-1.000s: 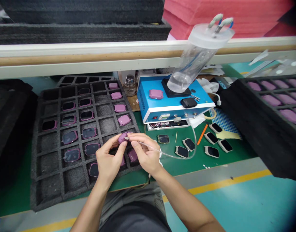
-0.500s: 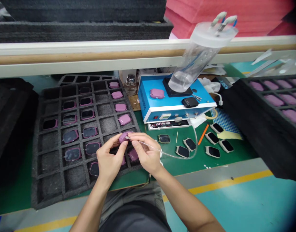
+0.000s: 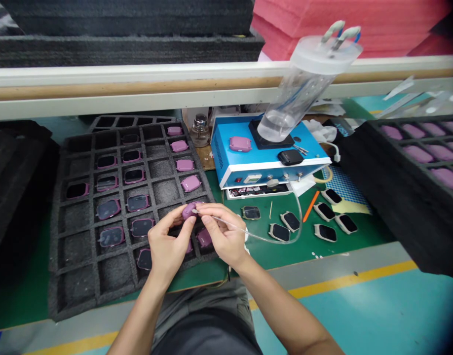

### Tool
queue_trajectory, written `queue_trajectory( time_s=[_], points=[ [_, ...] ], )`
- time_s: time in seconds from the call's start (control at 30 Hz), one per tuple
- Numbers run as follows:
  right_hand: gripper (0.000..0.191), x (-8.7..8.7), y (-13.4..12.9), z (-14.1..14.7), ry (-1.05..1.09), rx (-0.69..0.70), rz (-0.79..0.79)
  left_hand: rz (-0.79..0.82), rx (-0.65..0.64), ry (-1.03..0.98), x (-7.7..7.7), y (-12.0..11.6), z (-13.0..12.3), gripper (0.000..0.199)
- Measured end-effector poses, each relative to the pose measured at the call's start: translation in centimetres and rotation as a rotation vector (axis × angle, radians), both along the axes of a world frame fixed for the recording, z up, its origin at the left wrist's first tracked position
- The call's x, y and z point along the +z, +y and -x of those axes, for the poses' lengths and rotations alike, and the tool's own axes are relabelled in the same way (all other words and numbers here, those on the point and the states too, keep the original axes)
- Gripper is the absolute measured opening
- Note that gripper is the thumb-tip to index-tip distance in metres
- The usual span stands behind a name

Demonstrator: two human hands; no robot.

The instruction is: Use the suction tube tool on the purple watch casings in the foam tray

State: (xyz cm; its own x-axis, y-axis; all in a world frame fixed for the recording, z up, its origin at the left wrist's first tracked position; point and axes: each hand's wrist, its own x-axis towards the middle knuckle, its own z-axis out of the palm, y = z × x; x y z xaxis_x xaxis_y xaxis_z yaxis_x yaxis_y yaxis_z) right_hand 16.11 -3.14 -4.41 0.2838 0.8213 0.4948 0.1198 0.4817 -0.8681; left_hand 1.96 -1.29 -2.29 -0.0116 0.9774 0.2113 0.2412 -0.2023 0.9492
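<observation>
My left hand (image 3: 170, 245) is closed around a purple watch case (image 3: 189, 211), held on edge above the foam tray's right side. My right hand (image 3: 225, 237) pinches the end of a clear thin tube (image 3: 263, 240), and its pale tip meets the side of the case. From there the tube loops over the bench to the front of a blue machine (image 3: 226, 165). Below the hands, the black foam tray (image 3: 76, 296) holds several purple watches, some screen up, others back up. My fingers hide part of the held case.
A clear cylinder (image 3: 285, 98) with liquid stands tilted in view on the machine. Several pale-framed watches (image 3: 325, 232) and an orange stick (image 3: 311, 206) lie on the green bench. Another foam tray (image 3: 374, 162) with purple cases is at right. A shelf rail (image 3: 137, 91) crosses behind.
</observation>
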Motion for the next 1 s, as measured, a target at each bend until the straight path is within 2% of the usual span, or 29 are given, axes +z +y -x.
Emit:
queue_trajectory(
  time_s=[0.2,0.3,0.4,0.47,0.53,0.6,0.63,0.77,0.8,0.9,1.0],
  points=[
    [0.014,0.0,-0.1,-0.1,-0.022,-0.010,0.004,0.009,0.002,0.021,-0.2,0.0,-0.4,0.027],
    [0.013,-0.2,-0.6,-0.1,0.034,-0.041,-0.020,-0.012,0.005,0.085,0.6,-0.3,0.3,0.032],
    [0.011,-0.5,-1.0,0.1,0.164,-0.115,-0.022,-0.096,-0.006,0.355,2.2,-0.2,1.8,0.033],
    [0.012,-0.5,-1.2,0.3,0.229,-0.129,0.016,-0.129,-0.106,0.626,3.2,0.3,2.6,0.028],
    [0.013,-0.4,-1.2,0.5,0.248,-0.114,0.043,-0.118,-0.259,0.838,3.8,0.9,3.0,0.030],
    [0.012,-0.3,-1.2,0.5,0.236,-0.099,0.049,-0.112,-0.339,0.932,4.1,1.0,3.1,0.034],
    [0.012,-0.3,-1.2,0.5,0.230,-0.098,0.048,-0.131,-0.317,0.947,4.1,0.8,3.2,0.035],
    [0.015,-0.3,-1.4,0.4,0.233,-0.139,0.064,-0.233,-0.104,0.947,4.1,-2.4,5.6,0.026],
    [0.017,-0.3,-1.5,0.4,0.234,-0.151,0.072,-0.226,-0.100,0.957,3.9,-3.6,6.6,0.023],
    [0.021,-0.3,-1.7,0.5,0.218,-0.159,0.089,-0.181,-0.200,1.003,3.3,-6.8,9.4,0.025],
    [0.022,-0.2,-1.8,0.6,0.208,-0.155,0.091,-0.210,-0.256,1.029,2.7,-7.9,10.9,0.033]
  ],
)
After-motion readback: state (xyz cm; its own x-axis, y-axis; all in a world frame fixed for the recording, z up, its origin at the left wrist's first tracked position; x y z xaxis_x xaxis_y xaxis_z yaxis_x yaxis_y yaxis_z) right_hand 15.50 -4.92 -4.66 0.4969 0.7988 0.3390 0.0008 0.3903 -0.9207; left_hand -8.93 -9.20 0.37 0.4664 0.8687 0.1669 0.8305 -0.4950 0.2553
